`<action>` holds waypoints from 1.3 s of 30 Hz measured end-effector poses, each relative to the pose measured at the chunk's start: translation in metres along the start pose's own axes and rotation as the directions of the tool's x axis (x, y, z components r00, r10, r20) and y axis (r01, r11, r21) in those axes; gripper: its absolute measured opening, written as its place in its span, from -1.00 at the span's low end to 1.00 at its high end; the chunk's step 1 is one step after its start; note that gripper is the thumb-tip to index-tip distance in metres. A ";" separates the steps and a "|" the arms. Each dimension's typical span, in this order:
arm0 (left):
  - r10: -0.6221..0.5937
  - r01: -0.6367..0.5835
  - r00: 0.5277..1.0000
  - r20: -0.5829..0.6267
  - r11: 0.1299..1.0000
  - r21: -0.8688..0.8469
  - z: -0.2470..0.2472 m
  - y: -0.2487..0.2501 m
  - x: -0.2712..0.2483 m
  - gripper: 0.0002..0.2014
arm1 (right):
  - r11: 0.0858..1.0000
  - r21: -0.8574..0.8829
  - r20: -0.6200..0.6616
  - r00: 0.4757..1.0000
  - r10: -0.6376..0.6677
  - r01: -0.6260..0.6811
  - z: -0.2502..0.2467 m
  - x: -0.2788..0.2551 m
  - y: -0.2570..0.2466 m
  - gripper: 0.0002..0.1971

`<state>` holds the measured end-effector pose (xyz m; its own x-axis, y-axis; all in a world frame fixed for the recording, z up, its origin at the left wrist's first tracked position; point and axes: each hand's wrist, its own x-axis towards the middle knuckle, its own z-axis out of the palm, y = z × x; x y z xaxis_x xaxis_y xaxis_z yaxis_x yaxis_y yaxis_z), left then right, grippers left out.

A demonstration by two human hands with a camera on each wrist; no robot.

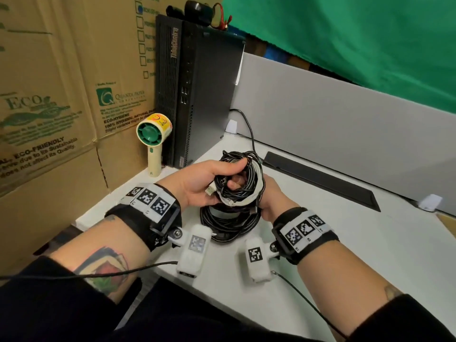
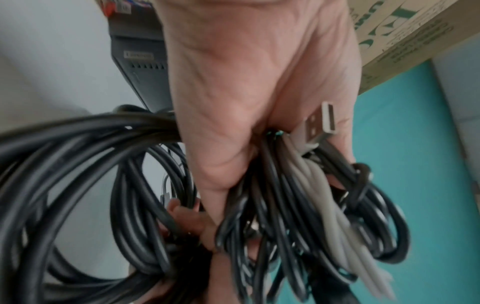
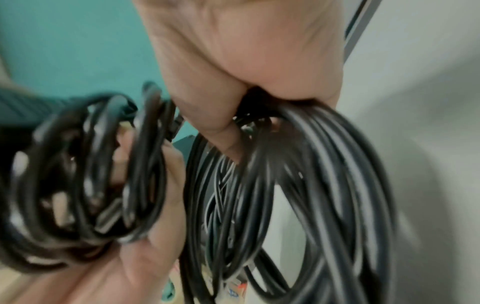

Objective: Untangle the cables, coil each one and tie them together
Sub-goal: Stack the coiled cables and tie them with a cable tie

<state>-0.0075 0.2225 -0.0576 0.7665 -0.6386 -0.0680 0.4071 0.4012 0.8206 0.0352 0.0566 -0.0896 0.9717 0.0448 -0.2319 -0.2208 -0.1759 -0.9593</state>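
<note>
Above the white desk (image 1: 357,248), my left hand (image 1: 222,178) grips a small bundle of coiled cables (image 1: 240,186), thin black ones and a white cable (image 1: 237,202), with the thumb across the top. A silver USB plug (image 1: 210,191) sticks out over the palm; the left wrist view shows this USB plug (image 2: 323,121) beside the grey-white cable (image 2: 324,195). My right hand (image 1: 267,195) holds the bundle's right side. In the right wrist view its fingers curl round a larger coil of thick black cable (image 3: 311,185). That large coil (image 1: 229,224) sits below both hands.
A black desktop computer (image 1: 197,95) stands at the back, with a cream and green handheld fan (image 1: 153,141) beside it. Cardboard boxes (image 1: 49,99) wall the left. A grey partition (image 1: 345,134) and a black strip (image 1: 320,181) run along the right. A black cable (image 1: 249,130) trails from the partition.
</note>
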 end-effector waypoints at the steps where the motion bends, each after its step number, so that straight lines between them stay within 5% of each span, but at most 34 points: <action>1: -0.005 0.005 1.000 0.005 1.000 -0.006 0.004 -0.001 0.005 -0.81 | 0.999 0.040 0.012 1.000 -0.023 0.023 -0.006 -0.003 0.000 -0.64; 5: -0.034 0.033 0.999 0.011 0.997 0.064 0.015 -0.005 0.025 -0.72 | 0.972 0.233 0.033 0.999 -0.022 0.013 -0.032 -0.016 0.005 -0.46; 8: -0.065 0.067 0.998 -0.019 0.963 0.262 0.024 -0.015 0.042 -0.80 | 0.908 0.413 0.088 0.995 0.039 -0.072 -0.057 -0.027 0.011 -0.74; 10: -0.083 0.085 0.996 -0.020 0.949 0.304 0.032 -0.023 0.053 -0.78 | 0.866 0.489 0.109 0.992 0.059 -0.105 -0.072 -0.033 0.019 -0.73; 16: -0.105 0.076 0.993 0.059 0.925 0.371 0.056 -0.044 0.087 -0.80 | 0.765 0.644 0.010 0.999 -0.034 0.019 -0.106 -0.048 0.036 -0.60; 19: -0.055 0.056 0.998 -0.015 0.915 0.399 0.066 -0.053 0.102 -0.71 | 0.668 0.740 -0.023 0.995 -0.098 0.083 -0.123 -0.054 0.041 -0.63; 25: 0.014 0.075 0.989 -0.147 0.810 0.582 0.080 -0.057 0.124 -0.62 | 0.812 0.559 -0.031 0.982 -0.184 0.170 -0.141 -0.068 0.038 -0.27; 31: 0.183 0.111 0.950 -0.255 0.563 0.819 0.107 -0.073 0.144 -0.17 | 0.890 0.392 -0.207 0.965 -0.162 0.234 -0.166 -0.080 0.046 -0.44; 34: 0.277 0.080 0.932 -0.234 0.474 0.877 0.118 -0.077 0.148 -0.36 | 0.896 0.373 -0.218 0.961 -0.170 0.243 -0.180 -0.088 0.050 -0.45; 36: 0.354 0.108 0.900 -0.253 0.381 0.918 0.122 -0.078 0.151 -0.26 | 0.897 0.361 -0.232 0.956 -0.178 0.255 -0.189 -0.095 0.051 -0.39; 38: 0.315 0.126 0.912 -0.264 0.397 0.909 0.120 -0.080 0.158 0.02 | 0.902 0.339 -0.236 0.952 -0.192 0.266 -0.196 -0.101 0.054 -0.41; 39: 0.204 0.119 0.948 -0.244 0.485 0.867 0.118 -0.081 0.162 0.22 | 0.907 0.326 -0.242 0.951 -0.194 0.268 -0.199 -0.105 0.054 -0.44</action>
<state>0.0253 0.0089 -0.0679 0.9311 -0.3631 -0.0353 -0.1422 -0.4503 0.8815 -0.0620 -0.1535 -0.0853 0.9868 -0.1618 0.0046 0.0329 0.1728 -0.9844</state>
